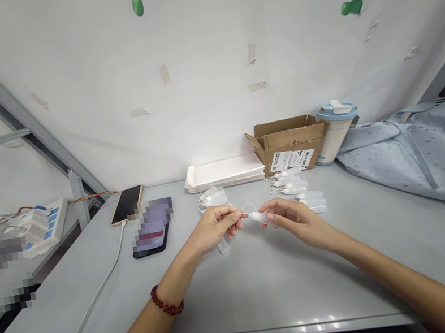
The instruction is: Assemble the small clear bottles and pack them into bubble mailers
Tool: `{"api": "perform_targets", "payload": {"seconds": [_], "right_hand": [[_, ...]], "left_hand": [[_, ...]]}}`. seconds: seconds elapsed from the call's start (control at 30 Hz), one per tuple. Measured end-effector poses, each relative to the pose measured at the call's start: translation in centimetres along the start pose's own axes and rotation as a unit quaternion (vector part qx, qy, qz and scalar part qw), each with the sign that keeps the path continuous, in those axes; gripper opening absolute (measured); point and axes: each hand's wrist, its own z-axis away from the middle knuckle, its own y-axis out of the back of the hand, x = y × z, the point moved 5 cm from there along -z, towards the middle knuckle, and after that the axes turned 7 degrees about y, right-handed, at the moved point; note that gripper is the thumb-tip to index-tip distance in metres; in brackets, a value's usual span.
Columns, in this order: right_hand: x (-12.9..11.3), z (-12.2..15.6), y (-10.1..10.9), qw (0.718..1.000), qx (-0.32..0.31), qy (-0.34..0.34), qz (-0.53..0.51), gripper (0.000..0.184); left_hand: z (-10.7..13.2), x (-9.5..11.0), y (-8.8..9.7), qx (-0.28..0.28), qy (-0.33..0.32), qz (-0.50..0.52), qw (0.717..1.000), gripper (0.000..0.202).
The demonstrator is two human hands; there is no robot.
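Note:
My left hand (216, 226) and my right hand (292, 217) meet above the grey table (245, 294), fingers pinched together. Between them is a small clear plastic bottle (258, 216) with a thin white string loop (248, 208). The right hand holds the bottle; the left pinches the string end and has another clear bottle (223, 245) tucked under its fingers. A red bead bracelet (167, 303) is on my left wrist. Several similar small bottles lie behind, in a left pile (213, 197) and a right pile (302, 190).
A stack of white trays (226, 173), an open cardboard box (287, 143) and a lidded cup (335, 132) stand by the wall. Two phones (126, 204) (153, 227) lie at left, one on a white cable. Blue cloth (422, 154) covers the right. A power strip (38, 222) sits far left.

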Motion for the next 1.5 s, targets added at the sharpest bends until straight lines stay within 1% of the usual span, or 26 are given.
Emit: {"api": "perform_targets", "payload": {"seconds": [0.27, 0.53, 0.7, 0.9, 1.03, 1.13, 1.5], "right_hand": [[-0.1, 0.0, 0.0, 1.0, 0.003, 0.004, 0.001, 0.029], [-0.2, 0.0, 0.0, 1.0, 0.008, 0.006, 0.012, 0.03], [-0.3, 0.0, 0.0, 1.0, 0.007, 0.006, 0.007, 0.026], [0.1, 0.0, 0.0, 0.999, 0.023, 0.002, 0.023, 0.027], [0.5, 0.2, -0.2, 0.999, 0.042, 0.002, 0.029, 0.027], [0.8, 0.3, -0.7, 0.999, 0.042, -0.002, 0.02, 0.026], [0.9, 0.4, -1.2, 0.999, 0.038, -0.016, 0.018, 0.025]], "left_hand": [[0.1, 0.1, -0.1, -0.003, 0.002, 0.014, 1.0, 0.03], [0.1, 0.0, -0.1, -0.003, 0.011, 0.029, 1.0, 0.032], [0.1, -0.1, 0.0, -0.006, 0.009, 0.037, 0.999, 0.029], [0.2, 0.2, -0.2, 0.013, -0.002, -0.012, 1.0, 0.031], [0.4, 0.6, -0.6, 0.051, -0.02, -0.055, 0.997, 0.03], [0.6, 0.7, -1.0, 0.073, -0.033, -0.074, 0.994, 0.029], [0.3, -0.2, -1.8, 0.066, -0.033, -0.075, 0.994, 0.025]]}}
